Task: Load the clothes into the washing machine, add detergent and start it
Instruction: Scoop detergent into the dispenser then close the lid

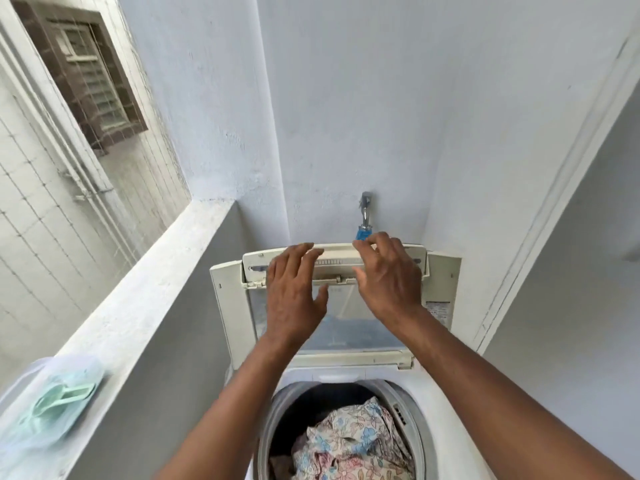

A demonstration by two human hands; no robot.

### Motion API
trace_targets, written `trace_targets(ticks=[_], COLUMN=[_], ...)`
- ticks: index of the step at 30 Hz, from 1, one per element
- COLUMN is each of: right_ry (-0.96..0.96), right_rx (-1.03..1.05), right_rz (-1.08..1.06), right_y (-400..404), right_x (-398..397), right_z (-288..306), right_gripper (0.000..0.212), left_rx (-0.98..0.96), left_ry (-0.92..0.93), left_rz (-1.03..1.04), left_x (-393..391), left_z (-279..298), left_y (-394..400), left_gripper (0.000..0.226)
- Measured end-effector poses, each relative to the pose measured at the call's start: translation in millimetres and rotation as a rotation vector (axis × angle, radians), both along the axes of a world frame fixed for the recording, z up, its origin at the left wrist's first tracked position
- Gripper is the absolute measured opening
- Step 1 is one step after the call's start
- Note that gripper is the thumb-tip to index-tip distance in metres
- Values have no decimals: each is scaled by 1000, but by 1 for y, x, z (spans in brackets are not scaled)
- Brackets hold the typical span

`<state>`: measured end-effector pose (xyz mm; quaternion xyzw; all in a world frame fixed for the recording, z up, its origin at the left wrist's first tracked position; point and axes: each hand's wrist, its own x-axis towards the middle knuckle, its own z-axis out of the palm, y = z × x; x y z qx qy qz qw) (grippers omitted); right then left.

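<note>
A white top-loading washing machine (pixel 450 410) stands against the wall, its folding lid (pixel 346 351) raised upright. The round drum holds floral clothes (pixel 353 441) in blue, pink and cream. My left hand (pixel 294 299) lies spread on the lid's upper fold, fingers apart and reaching its top edge. My right hand (pixel 388 275) curls its fingertips over the lid's top edge beside it. On the ledge at the left sits a clear plastic detergent container (pixel 52 407) with a mint green scoop on it.
A metal tap (pixel 365 209) with a blue hose fitting sticks out of the wall just behind the lid. A waist-high white ledge (pixel 149 289) runs along the left, with netting and a window beyond. A wall corner closes the right side.
</note>
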<state>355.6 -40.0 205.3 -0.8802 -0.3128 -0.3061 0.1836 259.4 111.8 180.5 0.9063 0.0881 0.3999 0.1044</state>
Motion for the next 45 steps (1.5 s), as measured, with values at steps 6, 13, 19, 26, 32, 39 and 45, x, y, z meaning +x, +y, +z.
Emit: trace_targets(ticks=[6, 13, 19, 26, 32, 39, 45], right_ry=[102, 265, 230, 217, 174, 235, 241], right_rx=[-322, -483, -431, -233, -165, -159, -272], right_rz=[31, 21, 2, 118, 151, 194, 222], right_y=[20, 26, 24, -5, -30, -52, -73], right_x=[33, 38, 29, 3, -30, -61, -91], right_z=[16, 12, 6, -6, -14, -16, -29], right_gripper=[47, 49, 51, 56, 58, 56, 56], left_rx=[43, 11, 38, 53, 28, 43, 50], left_ry=[314, 481, 403, 311, 250, 293, 351], left_rz=[57, 65, 98, 59, 43, 14, -18], left_x=[34, 41, 35, -4, -39, -76, -108], left_z=[16, 7, 2, -1, -9, -12, -19], left_y=[38, 41, 32, 24, 11, -1, -13], left_gripper=[74, 67, 63, 61, 63, 62, 53])
